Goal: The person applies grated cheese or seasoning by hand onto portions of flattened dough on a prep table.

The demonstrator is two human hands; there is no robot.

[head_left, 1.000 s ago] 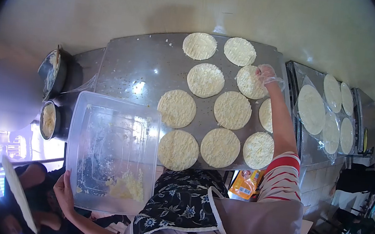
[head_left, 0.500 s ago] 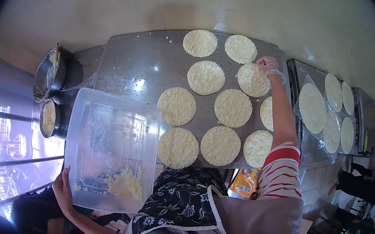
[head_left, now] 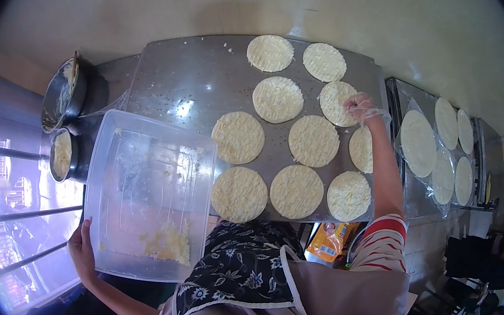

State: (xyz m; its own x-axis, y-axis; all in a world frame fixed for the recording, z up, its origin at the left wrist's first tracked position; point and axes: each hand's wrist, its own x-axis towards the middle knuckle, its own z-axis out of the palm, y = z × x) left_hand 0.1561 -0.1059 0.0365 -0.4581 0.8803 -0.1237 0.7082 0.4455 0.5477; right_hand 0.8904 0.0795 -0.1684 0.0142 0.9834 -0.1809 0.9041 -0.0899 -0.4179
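My left hand (head_left: pixel 83 251) grips the left edge of a clear plastic tub (head_left: pixel 147 208), with shredded cheese (head_left: pixel 169 242) gathered in its near right part. My right hand (head_left: pixel 360 107), in a clear plastic glove, is over the right edge of a round dough base (head_left: pixel 336 102) topped with shreds. Its fingers are bunched downward, and what they hold, if anything, is too small to make out. Several more topped rounds (head_left: pixel 313 141) lie about it on the metal table (head_left: pixel 174 80).
Two metal pots (head_left: pixel 81 101) stand at the left, the smaller one (head_left: pixel 63 154) holding something pale. On the right are trays with plain rounds (head_left: pixel 418 144), partly under plastic film. An orange packet (head_left: pixel 326 241) is below the table edge. People (head_left: pixel 479 261) are at the far right.
My right hand has moved slightly down and now overlaps the round's right side more. The tub and my left hand have shifted a little up and left in view.
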